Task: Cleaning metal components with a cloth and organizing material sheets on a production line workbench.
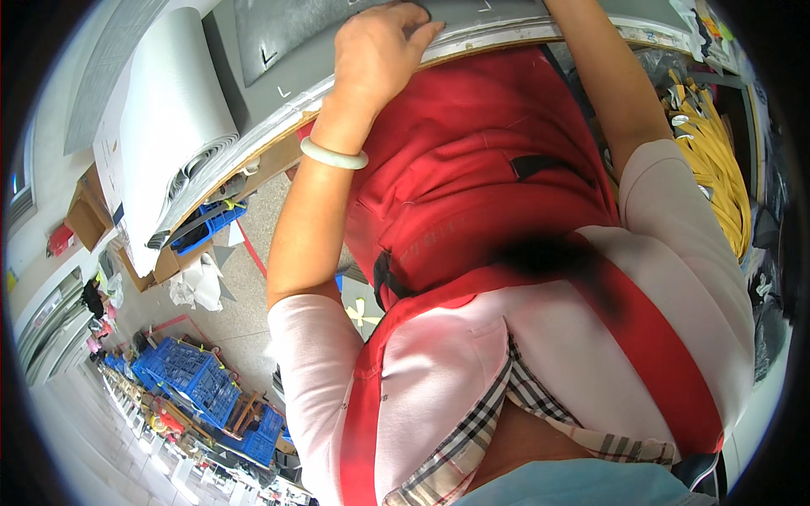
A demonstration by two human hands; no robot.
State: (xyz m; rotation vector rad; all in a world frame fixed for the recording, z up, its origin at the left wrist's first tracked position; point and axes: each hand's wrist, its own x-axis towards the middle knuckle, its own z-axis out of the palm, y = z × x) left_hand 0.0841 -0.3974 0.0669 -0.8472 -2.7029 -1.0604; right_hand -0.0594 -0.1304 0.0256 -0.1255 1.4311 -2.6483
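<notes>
My left hand point(381, 52), with a pale bangle point(334, 154) on its wrist, rests at the front edge of the worktable. Its thumb stands apart from the bent fingers, and I see nothing held in it. Under and beside it lies a dark grey sheet point(253, 101) with small white corner marks. On top of that is a smoky grey panel point(291, 38) with a black corner mark. My right forearm point(609, 80) reaches over the table's edge at the upper right; the hand itself lies beyond the picture's top.
A large roll of pale grey sheet material point(173, 93) lies on the table's left end. Yellow strips point(713, 169) hang at the right. Blue crates point(190, 379), cardboard boxes point(89, 207) and crumpled white paper point(198, 282) stand or lie at the left.
</notes>
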